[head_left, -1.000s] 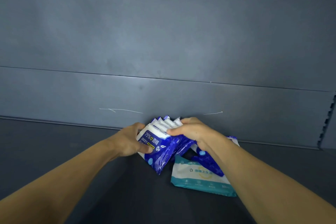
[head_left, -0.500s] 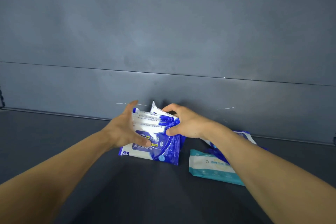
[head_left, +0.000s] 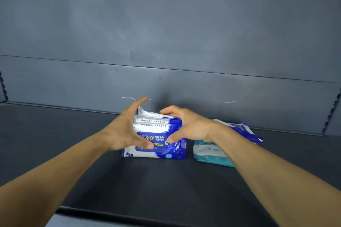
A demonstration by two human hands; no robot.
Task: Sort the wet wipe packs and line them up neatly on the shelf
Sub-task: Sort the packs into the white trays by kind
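From the head camera, a row of blue wipe packs [head_left: 158, 134] stands on edge at the middle of the dark shelf [head_left: 73, 143]. The left hand [head_left: 125, 131] presses its nine o'clock end, fingers straight and spread wide, thumb on the front pack. The right hand [head_left: 186, 127] grips the three o'clock end with curled fingers. At three o'clock lies a teal pack [head_left: 208, 153], with another blue pack [head_left: 241, 131] behind it.
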